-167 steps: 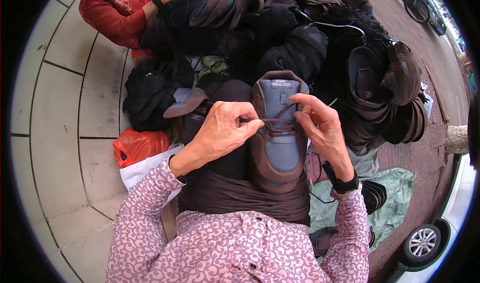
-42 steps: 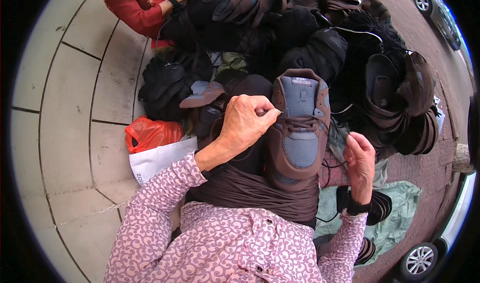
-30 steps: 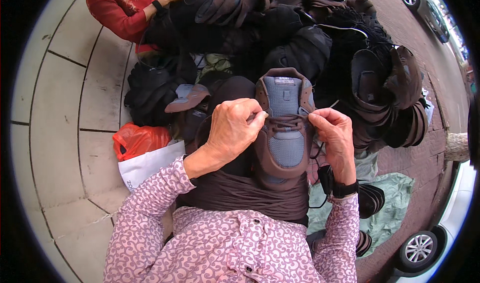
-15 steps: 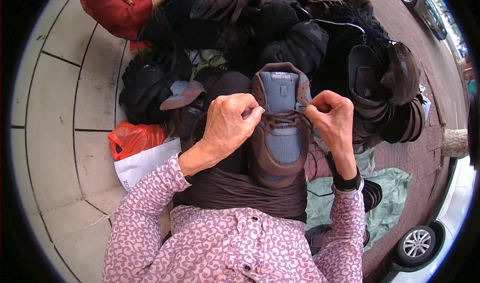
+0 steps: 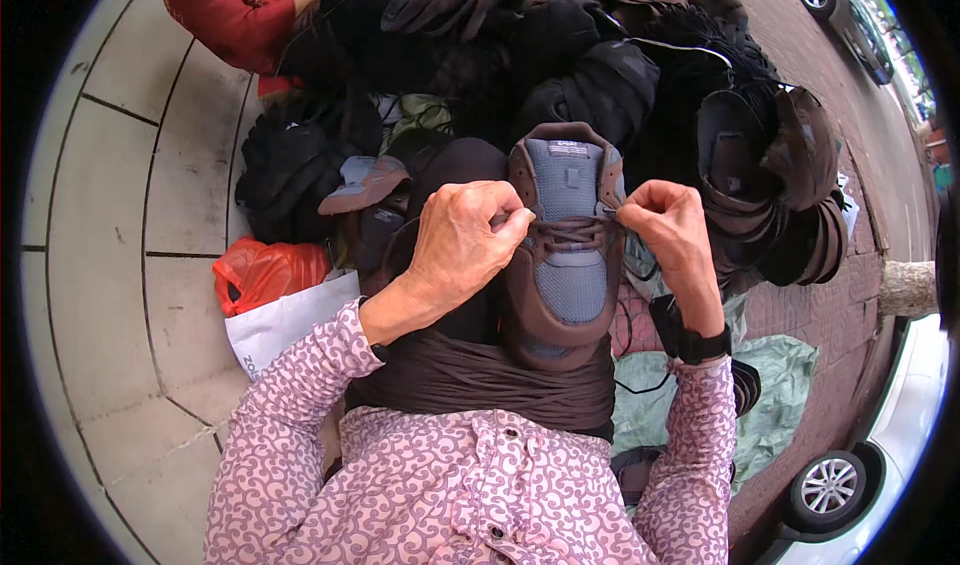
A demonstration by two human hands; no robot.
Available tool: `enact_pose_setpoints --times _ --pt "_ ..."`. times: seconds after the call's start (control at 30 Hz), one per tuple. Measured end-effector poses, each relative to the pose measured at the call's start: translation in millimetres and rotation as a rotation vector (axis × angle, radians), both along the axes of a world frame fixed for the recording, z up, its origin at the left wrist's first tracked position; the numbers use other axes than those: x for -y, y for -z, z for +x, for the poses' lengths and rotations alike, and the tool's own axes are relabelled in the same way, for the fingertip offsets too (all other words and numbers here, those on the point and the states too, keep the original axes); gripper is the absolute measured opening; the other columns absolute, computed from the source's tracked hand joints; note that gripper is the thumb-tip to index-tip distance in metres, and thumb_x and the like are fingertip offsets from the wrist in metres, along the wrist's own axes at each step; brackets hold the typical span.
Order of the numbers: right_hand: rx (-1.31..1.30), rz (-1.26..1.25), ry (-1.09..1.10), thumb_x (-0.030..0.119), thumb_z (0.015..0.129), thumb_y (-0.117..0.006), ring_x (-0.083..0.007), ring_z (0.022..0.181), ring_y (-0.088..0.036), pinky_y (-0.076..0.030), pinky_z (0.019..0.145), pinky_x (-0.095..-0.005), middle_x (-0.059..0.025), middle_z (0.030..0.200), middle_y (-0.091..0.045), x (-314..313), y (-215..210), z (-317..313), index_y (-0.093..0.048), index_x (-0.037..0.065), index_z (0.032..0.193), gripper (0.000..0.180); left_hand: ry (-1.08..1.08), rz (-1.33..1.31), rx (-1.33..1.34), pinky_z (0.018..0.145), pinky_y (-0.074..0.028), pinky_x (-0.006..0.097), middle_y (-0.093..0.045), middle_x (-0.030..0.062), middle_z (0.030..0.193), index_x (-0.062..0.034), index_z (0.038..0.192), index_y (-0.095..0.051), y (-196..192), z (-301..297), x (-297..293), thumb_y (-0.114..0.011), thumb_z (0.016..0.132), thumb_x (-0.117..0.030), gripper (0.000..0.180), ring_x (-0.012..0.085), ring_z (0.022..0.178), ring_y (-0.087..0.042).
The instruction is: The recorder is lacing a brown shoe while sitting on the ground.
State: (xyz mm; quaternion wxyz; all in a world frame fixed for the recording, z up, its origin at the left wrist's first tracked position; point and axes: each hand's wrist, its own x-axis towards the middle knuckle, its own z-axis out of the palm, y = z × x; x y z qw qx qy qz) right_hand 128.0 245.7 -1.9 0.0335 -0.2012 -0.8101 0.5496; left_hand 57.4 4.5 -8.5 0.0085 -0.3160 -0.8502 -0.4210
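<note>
The right hand (image 5: 672, 233) is back up at the brown shoe (image 5: 567, 245) on the lap, pinching a lace end; the left hand (image 5: 465, 240) pinches the lace opposite; the lacing goes on.

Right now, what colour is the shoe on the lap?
Brown, with a grey-blue tongue and toe panel; the shoe shows best in the head view.

One brown lace-up shoe with a grey mesh tongue (image 5: 566, 250) sits between two hands; left of them, one orange plastic bag (image 5: 262, 271) and one white bag (image 5: 283, 322).
</note>
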Motion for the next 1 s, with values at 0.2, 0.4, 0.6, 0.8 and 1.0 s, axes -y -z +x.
enact_pose_setpoints --times 0.2,0.4,0.6,0.8,1.0 --pt "-0.043 0.082 -0.009 0.005 0.073 -0.07 -0.0036 0.057 -0.051 -0.039 0.052 -0.0206 0.0009 0.064 -0.061 14 -7 4 -0.068 -0.003 0.074 0.008 -0.012 -0.002 -0.006 0.051 -0.044 0.032 -0.064 0.0099 0.063 0.0019 0.077 -0.07 2 0 1 -0.075 0.083 -0.01 0.014 0.0163 0.052 -0.06" --pt "0.054 -0.28 -0.018 0.005 0.077 -0.075 -0.0032 0.051 -0.046 -0.032 0.046 -0.0211 0.0029 0.063 -0.059 2 -4 -1 -0.066 0.002 0.071 0.012 0.0 0.013 0.005 0.051 -0.044 0.031 -0.064 0.0097 0.063 0.0017 0.078 -0.07 5 0 1 -0.076 0.083 -0.01 0.014 0.0154 0.052 -0.059" --pt "0.126 -0.531 -0.029 0.007 0.083 -0.077 -0.0005 0.051 -0.042 -0.026 0.046 -0.0194 0.0061 0.063 -0.056 -5 14 -5 -0.067 0.005 0.076 0.013 0.003 0.007 0.022 0.051 -0.044 0.031 -0.065 0.0095 0.063 0.002 0.079 -0.071 5 -1 3 -0.075 0.084 -0.01 0.014 0.0149 0.052 -0.06" --pt "-0.007 -0.398 -0.061 0.007 0.086 -0.077 -0.0015 0.057 -0.044 -0.031 0.05 -0.0204 0.0065 0.068 -0.057 3 22 2 -0.066 0.004 0.078 0.014 -0.007 0.003 0.016 0.052 -0.045 0.032 -0.066 0.0108 0.064 0.0026 0.08 -0.072 6 -2 -1 -0.075 0.084 -0.011 0.015 0.016 0.053 -0.061" --pt "-0.162 0.161 -0.282 0.001 0.085 -0.075 -0.0078 0.062 -0.053 -0.04 0.055 -0.0244 -0.0035 0.069 -0.059 1 14 -2 -0.065 -0.001 0.082 0.011 0.003 -0.043 -0.002 0.052 -0.046 0.032 -0.067 0.0108 0.066 0.0026 0.08 -0.07 1 -5 -2 -0.074 0.085 -0.011 0.015 0.0146 0.054 -0.061"
